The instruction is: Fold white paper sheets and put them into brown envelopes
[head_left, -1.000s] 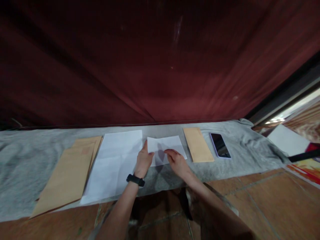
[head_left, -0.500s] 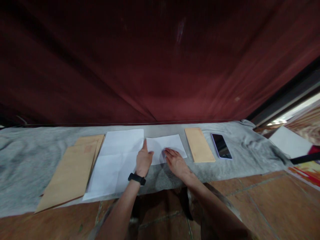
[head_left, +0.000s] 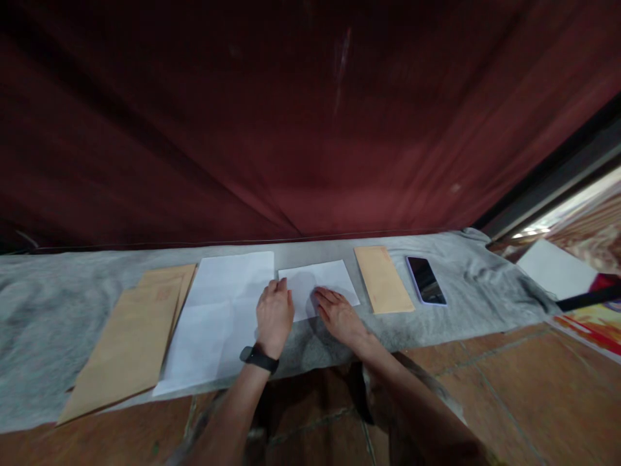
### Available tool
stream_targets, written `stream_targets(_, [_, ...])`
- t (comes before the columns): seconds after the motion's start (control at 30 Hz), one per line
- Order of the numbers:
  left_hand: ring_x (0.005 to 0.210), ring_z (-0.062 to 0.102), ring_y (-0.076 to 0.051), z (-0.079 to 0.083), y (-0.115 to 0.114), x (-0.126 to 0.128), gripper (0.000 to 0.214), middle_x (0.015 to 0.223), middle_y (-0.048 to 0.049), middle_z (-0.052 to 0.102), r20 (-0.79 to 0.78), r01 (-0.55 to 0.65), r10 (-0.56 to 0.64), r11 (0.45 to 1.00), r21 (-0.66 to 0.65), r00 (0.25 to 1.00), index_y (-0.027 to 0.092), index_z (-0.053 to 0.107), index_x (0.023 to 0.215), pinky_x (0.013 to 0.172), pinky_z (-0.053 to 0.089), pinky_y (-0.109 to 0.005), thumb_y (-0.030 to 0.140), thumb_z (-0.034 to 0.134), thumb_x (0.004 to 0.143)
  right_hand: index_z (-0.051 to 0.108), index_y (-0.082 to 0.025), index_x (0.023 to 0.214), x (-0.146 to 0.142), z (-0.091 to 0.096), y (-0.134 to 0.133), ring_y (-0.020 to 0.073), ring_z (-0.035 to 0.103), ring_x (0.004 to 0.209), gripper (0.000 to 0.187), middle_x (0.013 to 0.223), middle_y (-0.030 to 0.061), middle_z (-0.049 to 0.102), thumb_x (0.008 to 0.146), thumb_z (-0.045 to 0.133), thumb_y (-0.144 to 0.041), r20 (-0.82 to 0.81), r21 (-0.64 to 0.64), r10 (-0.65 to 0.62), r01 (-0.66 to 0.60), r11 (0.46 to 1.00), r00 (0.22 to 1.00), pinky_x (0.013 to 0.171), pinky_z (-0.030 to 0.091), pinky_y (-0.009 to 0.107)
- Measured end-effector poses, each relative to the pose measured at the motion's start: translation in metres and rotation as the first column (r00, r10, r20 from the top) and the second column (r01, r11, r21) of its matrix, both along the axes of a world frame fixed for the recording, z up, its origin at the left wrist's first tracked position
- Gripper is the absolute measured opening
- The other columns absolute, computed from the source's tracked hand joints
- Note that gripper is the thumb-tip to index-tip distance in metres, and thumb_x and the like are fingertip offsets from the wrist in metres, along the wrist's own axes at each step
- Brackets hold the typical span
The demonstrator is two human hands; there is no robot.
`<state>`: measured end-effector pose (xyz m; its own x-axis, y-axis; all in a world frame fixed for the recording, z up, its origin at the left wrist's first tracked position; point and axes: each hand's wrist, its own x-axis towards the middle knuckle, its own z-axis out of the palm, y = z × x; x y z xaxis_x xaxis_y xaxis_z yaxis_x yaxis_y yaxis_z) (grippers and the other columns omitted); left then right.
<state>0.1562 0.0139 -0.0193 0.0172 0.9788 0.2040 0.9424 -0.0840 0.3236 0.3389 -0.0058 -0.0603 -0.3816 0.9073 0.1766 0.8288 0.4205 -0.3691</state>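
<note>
A small folded white paper (head_left: 324, 281) lies on the grey cloth (head_left: 48, 310) in front of me. My left hand (head_left: 274, 313), with a black watch on its wrist, lies flat with fingers stretched out over the paper's left edge and the right edge of a larger white sheet (head_left: 213, 317). My right hand (head_left: 339, 314) rests palm down, fingers extended, on the folded paper's near right part. Neither hand grips anything.
Two brown envelopes (head_left: 130, 336) are stacked left of the large sheet. A narrow brown envelope (head_left: 383, 279) and a dark phone (head_left: 425, 279) lie to the right. A dark red curtain (head_left: 291, 129) hangs behind. Tiled floor (head_left: 509, 388) runs along the cloth's near edge.
My left hand went from pinching the folded paper's left edge to lying flat on it. The right hand slid slightly left across the paper.
</note>
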Motion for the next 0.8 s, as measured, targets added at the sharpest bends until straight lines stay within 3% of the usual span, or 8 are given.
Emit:
stream_targets(0.1, [0.115,0.066,-0.021,-0.014,0.005,0.016,0.036,0.123,-0.0115,0.07,0.161,0.293,-0.297,0.955,0.05,0.941,0.016,0.065,0.125,0.102,0.052,-0.035,0.017,0.04,0.099,0.06,-0.015,0.138,0.0,0.002,-0.001,0.0222,0.052,0.136,0.043,0.146,0.0128,0.058,0.097,0.046,-0.014,0.004,-0.025,0.016,-0.016,1.0,1.0,0.116,0.043,0.04])
stream_targets(0.2, [0.122,0.064,-0.021,-0.031,0.01,0.029,0.037,0.129,-0.0125,0.07,0.205,0.436,-0.435,0.899,0.043,0.877,0.014,0.065,0.126,0.109,0.049,-0.038,0.021,0.038,0.102,0.06,-0.013,0.137,0.001,0.007,-0.003,0.0213,0.056,0.132,0.045,0.142,0.014,0.061,0.094,0.048,-0.01,0.028,-0.074,0.032,-0.03,0.997,0.999,0.116,0.042,0.037])
stream_targets(0.3, [0.128,0.06,-0.022,-0.038,0.013,0.034,0.041,0.134,-0.015,0.067,0.148,0.474,-0.474,0.88,0.035,0.868,0.012,0.064,0.128,0.114,0.046,-0.042,0.025,0.035,0.103,0.062,-0.014,0.133,0.004,0.016,-0.006,0.0205,0.059,0.127,0.041,0.136,0.0142,0.065,0.095,0.048,-0.011,0.05,-0.108,0.052,-0.046,0.993,0.997,0.113,0.044,0.035])
stream_targets(0.43, [0.137,0.053,-0.022,-0.036,0.015,0.034,0.043,0.143,-0.016,0.061,0.054,0.505,-0.504,0.863,0.007,0.862,0.01,0.062,0.131,0.12,0.038,-0.043,0.024,0.033,0.103,0.065,-0.015,0.126,0.006,0.023,-0.011,0.0212,0.064,0.12,0.033,0.129,0.013,0.069,0.099,0.047,-0.014,0.055,-0.12,0.078,-0.071,0.99,0.995,0.108,0.048,0.034])
stream_targets(0.8, [0.148,0.039,-0.025,-0.042,0.036,0.043,0.049,0.156,-0.0156,0.048,-0.049,0.397,-0.4,0.916,-0.05,0.915,0.009,0.05,0.146,0.124,0.027,-0.044,0.022,0.036,0.101,0.066,-0.018,0.128,0.007,0.031,-0.02,0.0224,0.067,0.116,0.036,0.131,0.0113,0.069,0.095,0.053,-0.013,0.021,-0.084,0.081,-0.079,0.993,0.997,0.105,0.051,0.032])
